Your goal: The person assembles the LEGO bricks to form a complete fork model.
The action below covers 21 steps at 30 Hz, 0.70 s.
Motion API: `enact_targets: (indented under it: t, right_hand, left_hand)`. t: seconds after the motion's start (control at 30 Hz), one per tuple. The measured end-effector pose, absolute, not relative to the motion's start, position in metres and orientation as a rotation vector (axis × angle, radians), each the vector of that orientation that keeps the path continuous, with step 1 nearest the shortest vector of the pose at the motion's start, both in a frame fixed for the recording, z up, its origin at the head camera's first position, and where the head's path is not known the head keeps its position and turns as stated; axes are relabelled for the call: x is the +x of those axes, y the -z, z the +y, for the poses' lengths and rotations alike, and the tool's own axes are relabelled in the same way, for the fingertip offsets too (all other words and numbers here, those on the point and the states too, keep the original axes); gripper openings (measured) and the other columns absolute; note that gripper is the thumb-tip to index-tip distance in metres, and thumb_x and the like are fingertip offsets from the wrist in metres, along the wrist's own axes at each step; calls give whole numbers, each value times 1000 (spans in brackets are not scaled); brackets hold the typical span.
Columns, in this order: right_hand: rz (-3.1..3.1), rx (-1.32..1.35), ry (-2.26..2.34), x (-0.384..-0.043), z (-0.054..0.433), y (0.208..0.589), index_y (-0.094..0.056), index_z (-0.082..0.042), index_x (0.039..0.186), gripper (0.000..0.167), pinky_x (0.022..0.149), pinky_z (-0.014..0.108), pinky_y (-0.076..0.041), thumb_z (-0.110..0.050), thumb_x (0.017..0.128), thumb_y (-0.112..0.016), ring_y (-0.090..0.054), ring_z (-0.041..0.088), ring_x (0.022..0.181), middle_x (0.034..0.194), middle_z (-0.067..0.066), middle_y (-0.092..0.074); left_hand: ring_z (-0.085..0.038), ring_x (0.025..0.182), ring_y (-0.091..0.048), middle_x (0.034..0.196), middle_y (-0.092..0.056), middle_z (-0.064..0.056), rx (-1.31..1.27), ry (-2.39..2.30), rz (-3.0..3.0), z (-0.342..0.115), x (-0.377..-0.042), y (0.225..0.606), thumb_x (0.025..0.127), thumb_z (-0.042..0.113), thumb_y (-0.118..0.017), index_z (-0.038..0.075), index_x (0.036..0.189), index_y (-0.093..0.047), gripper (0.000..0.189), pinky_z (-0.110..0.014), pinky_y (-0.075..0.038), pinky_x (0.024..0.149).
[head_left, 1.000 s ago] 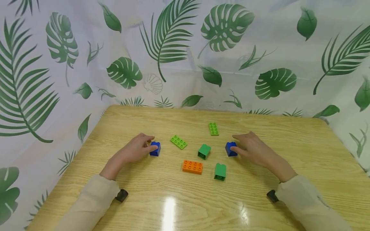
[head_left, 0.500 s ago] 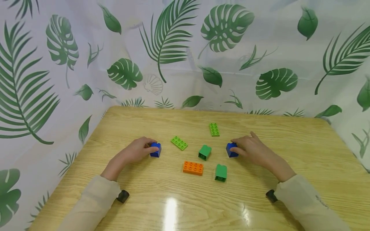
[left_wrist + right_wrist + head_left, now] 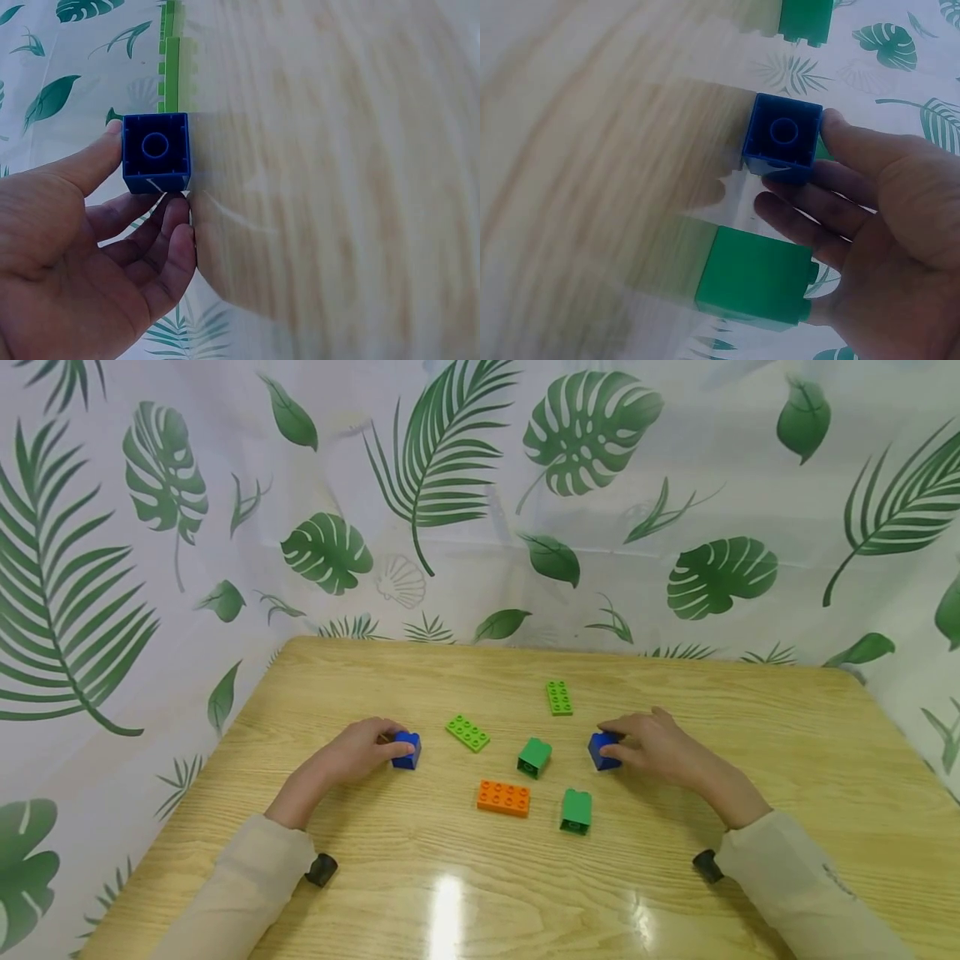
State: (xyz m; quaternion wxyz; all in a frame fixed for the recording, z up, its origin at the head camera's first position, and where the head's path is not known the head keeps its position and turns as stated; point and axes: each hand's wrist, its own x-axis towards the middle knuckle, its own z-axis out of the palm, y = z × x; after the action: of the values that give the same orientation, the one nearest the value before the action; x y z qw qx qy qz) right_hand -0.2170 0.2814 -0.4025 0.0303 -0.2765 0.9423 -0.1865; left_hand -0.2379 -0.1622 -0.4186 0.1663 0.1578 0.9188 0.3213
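Observation:
On the wooden table (image 3: pixel 465 877), my left hand (image 3: pixel 352 752) pinches a blue building brick (image 3: pixel 408 757) between thumb and fingers. Its hollow underside faces the left wrist camera. My right hand (image 3: pixel 660 747) pinches a second blue building brick (image 3: pixel 600 756) the same way, its hollow side turned to the right wrist camera. Between the hands lie two dark green bricks (image 3: pixel 576 810), one nearer the front. An orange eight-stud brick (image 3: pixel 503 797) sits left of the front one. In the right wrist view a green brick (image 3: pixel 754 277) shows close beside the right fingers.
A light green flat brick (image 3: pixel 467 733) lies right of the left hand, and another light green brick (image 3: pixel 558 698) farther back. Behind the table hangs a white leaf-patterned cloth (image 3: pixel 450 585). Black wrist devices (image 3: pixel 322 870) are on both sleeves.
The fingers of both hands have closed in from over the blue bricks to pinch them. The bricks stay in nearly the same place; the head view has shifted slightly.

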Motion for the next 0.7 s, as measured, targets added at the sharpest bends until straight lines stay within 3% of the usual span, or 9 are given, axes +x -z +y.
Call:
enact_targets:
  t: [0.13, 0.3, 0.53, 0.7]
  right_hand:
    - [2916, -889, 622, -217, 281, 402, -68, 10, 124, 39, 102, 68, -38, -16, 96, -76, -70, 36, 102, 114, 22, -73]
    - [2929, -868, 662, -213, 281, 400, -72, 7, 114, 34, 85, 51, -57, -14, 90, -82, -70, 31, 95, 107, 17, -74]
    - [2964, -812, 630, -208, 278, 396, -72, 0, 100, 31, 75, 41, -55, -17, 81, -90, -64, 23, 86, 95, 6, -70]
    - [2994, -824, 586, -202, 275, 396, -70, -1, 96, 30, 74, 41, -56, -16, 80, -91, -64, 24, 85, 94, 7, -67]
  left_hand:
    - [-33, 118, -61, 129, -64, -18, 426, -919, 2632, -162, -237, 418, 106, 33, -62, -3, 141, -58, 51, -49, -50, 100]
    - [-32, 115, -62, 127, -65, -16, 403, -945, 2649, -162, -235, 417, 103, 34, -67, 0, 138, -61, 49, -49, -50, 98]
    - [-33, 117, -62, 131, -64, -17, 395, -1026, 2665, -162, -229, 418, 98, 28, -74, 3, 130, -63, 42, -48, -52, 98]
    - [-28, 109, -65, 128, -64, -16, 406, -1080, 2664, -161, -223, 420, 94, 19, -79, 6, 116, -58, 33, -39, -56, 86]
